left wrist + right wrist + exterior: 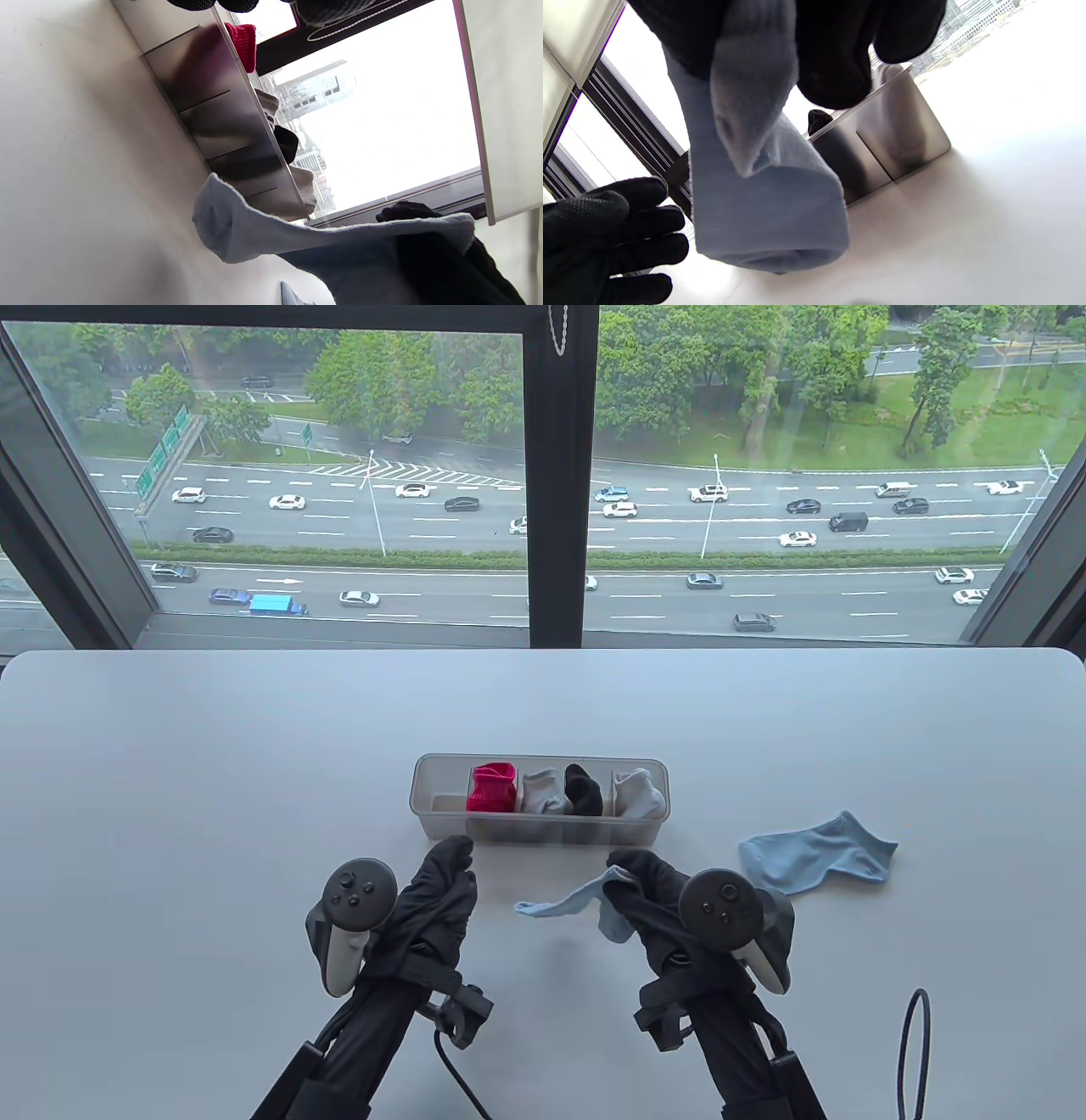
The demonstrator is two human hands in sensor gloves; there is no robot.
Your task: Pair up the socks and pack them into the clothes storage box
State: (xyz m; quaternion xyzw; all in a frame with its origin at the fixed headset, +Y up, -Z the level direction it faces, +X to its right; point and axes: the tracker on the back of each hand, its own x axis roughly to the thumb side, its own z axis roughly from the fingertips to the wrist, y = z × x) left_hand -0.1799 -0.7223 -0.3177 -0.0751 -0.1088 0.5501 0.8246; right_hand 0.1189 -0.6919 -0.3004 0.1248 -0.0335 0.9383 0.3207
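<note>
The right hand (657, 899) is pinching a light blue sock (577, 899) by its cuff end, fingers curled round the fabric, so that the sock is hanging off the table (212, 780) and trailing out to the left of the fingertips. In the right wrist view the sock (763, 190) is drooping straight down from the gripping fingers (835, 63). The left hand (428, 899) is hovering just across from it, fingers (632, 220) lying straight and slightly apart, holding nothing and not touching the sock.

The clothes storage box (540, 810) is sitting just beyond both sets of fingertips. Its compartments are holding a red pair (494, 787), a grey pair (543, 791), a black pair (584, 791) and a white pair (638, 793); the leftmost compartment is showing nothing inside.

A second light blue sock (819, 855) is lying flat on the table to the right of the right hand's fingers, near them.
</note>
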